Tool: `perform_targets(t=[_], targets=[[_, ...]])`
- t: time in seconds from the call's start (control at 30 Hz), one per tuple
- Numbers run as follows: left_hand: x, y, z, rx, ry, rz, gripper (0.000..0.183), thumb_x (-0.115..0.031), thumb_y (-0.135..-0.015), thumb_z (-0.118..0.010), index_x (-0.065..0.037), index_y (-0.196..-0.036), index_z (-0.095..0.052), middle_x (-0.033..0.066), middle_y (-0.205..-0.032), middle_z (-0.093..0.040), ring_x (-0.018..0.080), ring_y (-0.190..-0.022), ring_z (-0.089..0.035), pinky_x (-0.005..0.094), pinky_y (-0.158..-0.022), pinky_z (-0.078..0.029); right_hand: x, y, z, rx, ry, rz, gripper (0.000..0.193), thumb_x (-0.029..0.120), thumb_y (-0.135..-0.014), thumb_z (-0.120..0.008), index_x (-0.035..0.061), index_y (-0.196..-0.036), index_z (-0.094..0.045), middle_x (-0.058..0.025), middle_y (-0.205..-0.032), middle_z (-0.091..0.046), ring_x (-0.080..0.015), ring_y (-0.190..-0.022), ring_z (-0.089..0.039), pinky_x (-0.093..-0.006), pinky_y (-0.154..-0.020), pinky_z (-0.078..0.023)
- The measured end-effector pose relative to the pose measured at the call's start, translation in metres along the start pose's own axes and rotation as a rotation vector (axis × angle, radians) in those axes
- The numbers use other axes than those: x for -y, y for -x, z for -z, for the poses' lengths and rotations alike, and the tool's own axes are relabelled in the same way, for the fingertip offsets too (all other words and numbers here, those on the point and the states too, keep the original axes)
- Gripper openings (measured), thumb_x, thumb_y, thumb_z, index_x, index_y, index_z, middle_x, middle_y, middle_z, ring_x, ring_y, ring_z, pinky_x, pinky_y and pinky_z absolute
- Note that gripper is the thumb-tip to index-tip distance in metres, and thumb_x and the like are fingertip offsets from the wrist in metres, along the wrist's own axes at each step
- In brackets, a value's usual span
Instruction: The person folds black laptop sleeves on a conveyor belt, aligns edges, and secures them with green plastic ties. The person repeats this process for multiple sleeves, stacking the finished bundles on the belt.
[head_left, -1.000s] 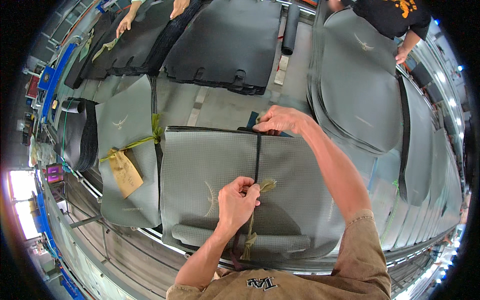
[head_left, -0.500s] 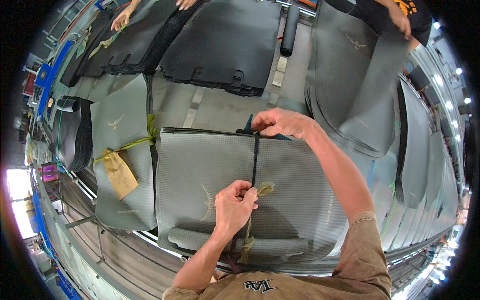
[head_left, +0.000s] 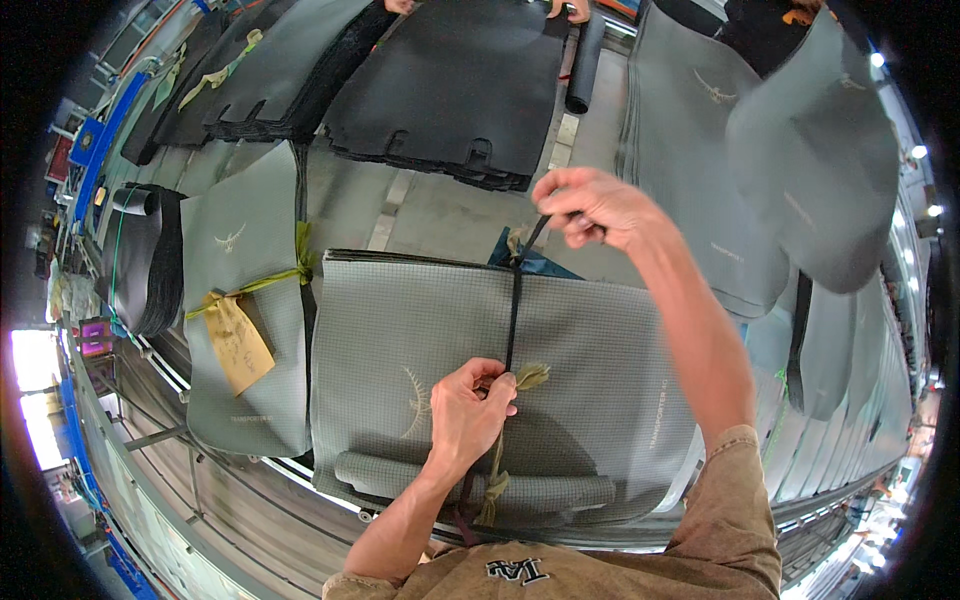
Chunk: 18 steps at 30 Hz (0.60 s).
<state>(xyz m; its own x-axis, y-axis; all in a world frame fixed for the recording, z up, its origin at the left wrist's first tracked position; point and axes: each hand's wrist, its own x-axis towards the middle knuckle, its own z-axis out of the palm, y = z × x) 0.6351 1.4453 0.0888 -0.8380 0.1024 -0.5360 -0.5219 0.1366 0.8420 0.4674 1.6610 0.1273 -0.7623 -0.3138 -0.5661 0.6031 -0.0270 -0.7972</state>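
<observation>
A stack of grey, grid-textured sheets (head_left: 590,340) lies in front of me, with a dark cloth strip (head_left: 515,310) running across its top. My left hand (head_left: 468,405) pinches this strip at the middle of the stack, beside a knotted yellow-green cloth end (head_left: 533,376). Above the far edge, my right hand (head_left: 595,208) grips the other part of the strip, which slants up taut from that edge. Dark blue-green fabric (head_left: 548,265) lies under the strip there. Near my body, a rolled grey sheet (head_left: 560,492) rests on the stack, crossed by the tie.
Left of the stack lies a tied grey bundle (head_left: 250,375) with a yellow paper tag (head_left: 238,345). Black sheet piles (head_left: 440,90) sit across the table. At upper right, a co-worker's grey sheet (head_left: 820,160) hangs raised over another pile (head_left: 690,180). A co-worker's hand (head_left: 572,10) shows at the top.
My right hand has risen away from the far edge, drawing the strip up with it. My left hand stays put. The co-worker's sheet at upper right has swung outward to the right.
</observation>
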Motion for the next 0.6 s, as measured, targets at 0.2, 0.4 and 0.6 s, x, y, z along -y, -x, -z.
perform_targets(t=[0.2, 0.4, 0.6], targets=[[0.004, -0.001, 0.002, -0.004, 0.004, -0.005, 0.017, -0.01, -0.083, -0.06, 0.006, -0.089, -0.063, 0.0082, -0.069, -0.065, 0.0105, -0.058, -0.063, 0.0234, -0.053, -0.05, 0.054, 0.075, 0.007, -0.263, -0.449, 0.511, 0.011, 0.006, -0.085, -0.061, 0.0036, -0.093, -0.054, -0.0027, -0.065, -0.051, -0.0037, -0.047, -0.039, -0.02, -0.041, -0.033], [0.006, -0.001, 0.004, 0.076, 0.038, -0.031, 0.02, -0.013, -0.087, -0.054, 0.006, -0.093, -0.059, 0.0086, -0.074, -0.064, 0.0128, -0.061, -0.064, 0.0245, -0.054, -0.05, -0.002, 0.032, -0.016, -0.58, -0.274, 0.639, 0.019, 0.004, -0.085, -0.061, 0.004, -0.104, -0.059, -0.0068, -0.082, -0.058, -0.0156, -0.072, -0.057, -0.0301, -0.063, -0.049], [-0.033, 0.016, 0.003, 0.314, 0.272, 0.041, 0.018, -0.013, -0.091, -0.046, 0.002, -0.093, -0.055, 0.0102, -0.081, -0.064, 0.0172, -0.061, -0.065, 0.0269, -0.056, -0.052, -0.082, 0.057, -0.045, -0.175, 1.081, 0.817, 0.024, -0.002, -0.076, -0.062, 0.0078, -0.098, -0.064, -0.008, -0.097, -0.058, -0.0257, -0.085, -0.058, -0.0346, -0.079, -0.049]])
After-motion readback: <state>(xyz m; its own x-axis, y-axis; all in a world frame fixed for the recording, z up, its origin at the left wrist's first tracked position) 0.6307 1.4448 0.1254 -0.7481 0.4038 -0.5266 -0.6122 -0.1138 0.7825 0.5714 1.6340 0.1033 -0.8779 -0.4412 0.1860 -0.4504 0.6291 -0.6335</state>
